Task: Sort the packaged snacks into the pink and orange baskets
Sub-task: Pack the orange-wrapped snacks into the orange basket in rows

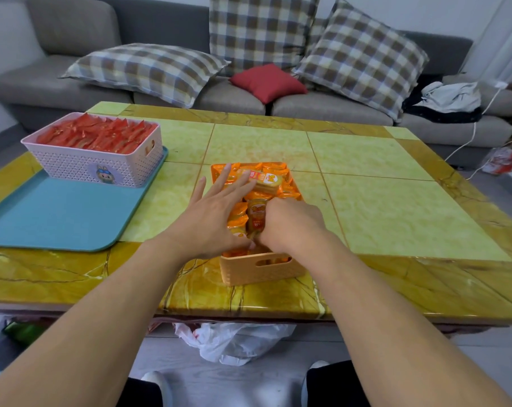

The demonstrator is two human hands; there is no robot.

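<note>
An orange basket (263,270) stands near the table's front edge, packed with several orange snack packets (273,179). My left hand (216,212) lies flat over the packets on the basket's left side, fingers straight and spread. My right hand (292,221) is curled over the basket's near right part, its fingers round an upright orange packet (256,215). A pink basket (84,163) full of red snack packets (96,133) sits at the back left on a teal tray (58,212).
The yellow-green marble table (380,201) runs wide to the right of the orange basket. A grey sofa (322,107) with plaid cushions and a red cushion (268,82) stands behind. A white plastic bag (234,339) lies on the floor under the table's front edge.
</note>
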